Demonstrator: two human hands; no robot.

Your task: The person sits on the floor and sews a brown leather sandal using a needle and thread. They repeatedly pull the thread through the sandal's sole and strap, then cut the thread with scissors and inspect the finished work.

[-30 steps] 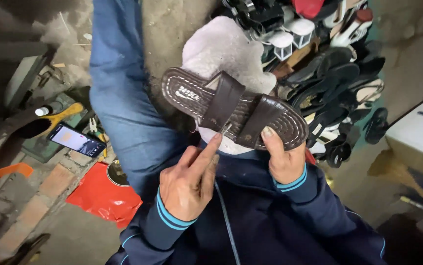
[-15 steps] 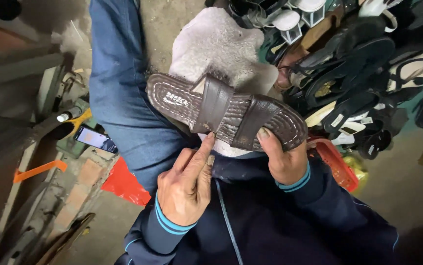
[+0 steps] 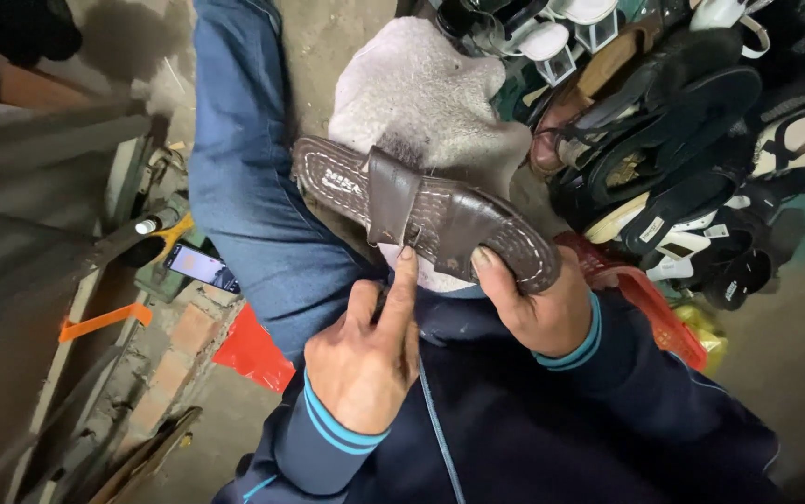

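The brown leather sandal (image 3: 426, 215) lay across the centre of the frame, slightly above the middle, sole edge stitched in white, resting over a pale grey cloth (image 3: 421, 103) on the person's blue-trousered knee (image 3: 253, 187). The right hand (image 3: 533, 303) gripped the sandal's toe end, thumb pressed on top and fingers curled beneath. The left hand (image 3: 365, 355) was loosely closed, its forefinger extended and touching the strap's lower edge; it held nothing.

The floor was bare, dusty concrete. A heap of dark sandals and shoes (image 3: 682, 149) filled the upper right. A red plastic basket (image 3: 640, 299) sat just beside the right wrist. At left, a lit phone (image 3: 199, 266) lay near a yellow-handled tool (image 3: 164, 233), with bricks (image 3: 178, 364) and a red sheet (image 3: 253, 350) below, and grey metal bars (image 3: 38, 233) along the left edge.
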